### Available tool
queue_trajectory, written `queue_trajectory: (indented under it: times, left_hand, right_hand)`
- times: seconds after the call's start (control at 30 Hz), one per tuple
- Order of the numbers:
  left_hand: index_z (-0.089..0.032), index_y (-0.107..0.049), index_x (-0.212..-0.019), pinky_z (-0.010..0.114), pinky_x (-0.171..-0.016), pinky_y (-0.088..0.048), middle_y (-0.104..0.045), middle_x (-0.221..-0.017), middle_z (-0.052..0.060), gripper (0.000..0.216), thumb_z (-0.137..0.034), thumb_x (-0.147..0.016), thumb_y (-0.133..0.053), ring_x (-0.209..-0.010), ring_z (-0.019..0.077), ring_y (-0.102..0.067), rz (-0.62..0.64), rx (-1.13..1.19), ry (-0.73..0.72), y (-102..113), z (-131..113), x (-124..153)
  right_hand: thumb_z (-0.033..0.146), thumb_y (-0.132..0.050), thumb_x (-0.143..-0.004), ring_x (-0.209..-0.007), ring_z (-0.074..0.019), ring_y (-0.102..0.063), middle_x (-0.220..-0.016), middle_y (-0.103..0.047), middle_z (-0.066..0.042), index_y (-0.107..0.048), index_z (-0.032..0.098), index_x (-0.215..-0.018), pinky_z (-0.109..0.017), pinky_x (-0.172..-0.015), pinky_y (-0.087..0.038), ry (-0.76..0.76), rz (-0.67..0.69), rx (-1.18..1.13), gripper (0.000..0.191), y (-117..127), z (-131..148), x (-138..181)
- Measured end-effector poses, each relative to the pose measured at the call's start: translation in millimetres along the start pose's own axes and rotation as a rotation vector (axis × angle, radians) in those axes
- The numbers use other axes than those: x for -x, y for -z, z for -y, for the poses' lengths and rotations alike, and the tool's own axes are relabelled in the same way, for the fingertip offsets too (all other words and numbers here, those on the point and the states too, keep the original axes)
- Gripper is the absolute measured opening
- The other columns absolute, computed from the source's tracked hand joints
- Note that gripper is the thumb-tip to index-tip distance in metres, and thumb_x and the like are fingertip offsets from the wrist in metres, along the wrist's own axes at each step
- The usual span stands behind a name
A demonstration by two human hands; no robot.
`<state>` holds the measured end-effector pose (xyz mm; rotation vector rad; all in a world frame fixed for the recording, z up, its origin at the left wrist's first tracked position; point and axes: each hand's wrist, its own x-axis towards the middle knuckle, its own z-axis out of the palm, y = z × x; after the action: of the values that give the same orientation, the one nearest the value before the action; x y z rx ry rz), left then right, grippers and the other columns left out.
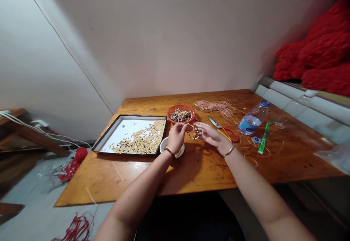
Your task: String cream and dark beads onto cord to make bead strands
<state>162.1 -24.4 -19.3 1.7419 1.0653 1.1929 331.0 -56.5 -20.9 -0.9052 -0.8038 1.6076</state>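
Observation:
Between my two hands hangs a loop of strung light and dark beads (193, 137). The fingers of my left hand (176, 137) are pinched on one end of this bead string. My right hand (210, 134) holds the other end between thumb and fingertips, its remaining fingers loosely extended. Below my left hand is a small white bowl (163, 145), partly hidden by the wrist, with pale beads inside. A black-edged white tray (113, 127) with many loose pale and dark beads lies to the left. Just beyond the hands, a red basket (181, 106) contains beaded strands.
Orange-and-yellow-handled scissors (230, 134) lie right of my right hand. Pink cord (214, 107) is piled behind them. Farther right are a water bottle (253, 120), a blue cap (256, 139) and a green packet (264, 139). Red yarn (322, 51) is heaped at the far right.

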Motion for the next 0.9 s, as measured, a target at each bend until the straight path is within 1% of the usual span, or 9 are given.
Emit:
queue_trajectory:
  times: [0.13, 0.33, 0.43, 0.53, 0.6, 0.67, 0.77, 0.83, 0.9]
  left_hand:
    - [-0.015, -0.061, -0.088, 0.027, -0.075, -0.048, -0.068, -0.088, 0.007, 0.022, -0.035, -0.086, -0.053, -0.082, 0.0161, -0.063, -0.027, 0.012, 0.022, 1, 8, -6]
    - [-0.017, -0.057, -0.093, 0.027, -0.073, -0.048, -0.067, -0.087, 0.005, 0.018, -0.033, -0.086, -0.055, -0.080, 0.0154, -0.063, -0.061, 0.014, 0.019, 3, 8, -5]
    - [-0.018, -0.054, -0.094, 0.028, -0.076, -0.048, -0.066, -0.092, 0.007, 0.020, -0.037, -0.089, -0.049, -0.084, 0.0163, -0.062, -0.114, 0.012, 0.029, 4, 5, -4]
    - [-0.019, -0.051, -0.096, 0.030, -0.079, -0.047, -0.064, -0.097, 0.008, 0.023, -0.040, -0.092, -0.043, -0.089, 0.0179, -0.062, -0.152, -0.001, 0.027, 6, -1, 0]
    - [-0.019, -0.051, -0.095, 0.031, -0.078, -0.046, -0.064, -0.096, 0.008, 0.024, -0.041, -0.093, -0.041, -0.088, 0.0188, -0.062, -0.111, -0.111, -0.037, 7, -6, 4]
    - [-0.020, -0.053, -0.093, 0.031, -0.075, -0.045, -0.065, -0.093, 0.008, 0.024, -0.040, -0.093, -0.040, -0.085, 0.0199, -0.061, -0.022, -0.314, -0.150, 8, -11, 10]
    - [-0.019, -0.054, -0.093, 0.031, -0.072, -0.043, -0.065, -0.088, 0.010, 0.027, -0.041, -0.093, -0.039, -0.084, 0.0225, -0.060, 0.109, -0.603, -0.311, 6, -15, 20]
    - [-0.018, -0.054, -0.094, 0.032, -0.070, -0.043, -0.065, -0.087, 0.011, 0.029, -0.042, -0.093, -0.038, -0.085, 0.0245, -0.060, 0.168, -0.709, -0.370, 3, -16, 25]
    - [-0.018, -0.055, -0.095, 0.032, -0.069, -0.043, -0.065, -0.086, 0.012, 0.030, -0.043, -0.093, -0.038, -0.085, 0.0256, -0.059, 0.197, -0.749, -0.384, 1, -15, 27]
  right_hand:
    - [0.021, -0.072, -0.071, -0.069, -0.0096, -0.063, -0.085, -0.067, 0.000, -0.059, 0.021, -0.091, -0.022, -0.066, -0.051, 0.061, -0.072, 0.029, 0.025, 4, -1, 0]
    - [0.028, -0.074, -0.070, -0.076, -0.0112, -0.065, -0.089, -0.067, -0.001, -0.059, 0.021, -0.089, -0.022, -0.067, -0.052, 0.157, -0.125, 0.147, 0.025, 1, 1, -2]
    - [0.028, -0.073, -0.071, -0.071, -0.0114, -0.064, -0.085, -0.067, -0.002, -0.060, 0.019, -0.086, -0.022, -0.061, -0.052, 0.167, -0.128, 0.300, 0.022, -15, 19, -8]
    - [0.021, -0.072, -0.071, -0.062, -0.0116, -0.062, -0.075, -0.066, -0.003, -0.062, 0.016, -0.081, -0.021, -0.052, -0.049, 0.222, -0.031, 0.565, 0.015, -37, 55, -22]
    - [0.018, -0.070, -0.073, -0.059, -0.0107, -0.060, -0.073, -0.066, -0.003, -0.064, 0.015, -0.080, -0.020, -0.049, -0.047, 0.294, 0.063, 0.736, 0.010, -52, 83, -37]
    - [0.016, -0.071, -0.072, -0.057, -0.0104, -0.059, -0.076, -0.068, -0.005, -0.066, 0.015, -0.081, -0.020, -0.048, -0.046, 0.321, 0.131, 0.853, 0.010, -64, 107, -55]
    - [0.014, -0.072, -0.070, -0.055, -0.0118, -0.059, -0.077, -0.069, -0.006, -0.068, 0.015, -0.083, -0.021, -0.046, -0.045, 0.265, 0.191, 1.039, 0.014, -76, 125, -87]
    - [0.013, -0.072, -0.069, -0.055, -0.0134, -0.060, -0.073, -0.070, -0.006, -0.069, 0.015, -0.080, -0.024, -0.050, -0.047, 0.255, 0.155, 1.185, 0.011, -78, 123, -109]
    - [0.010, -0.072, -0.067, -0.062, -0.0149, -0.062, -0.073, -0.069, -0.005, -0.068, 0.016, -0.075, -0.027, -0.061, -0.050, 0.317, 0.049, 1.270, 0.010, -74, 115, -127]
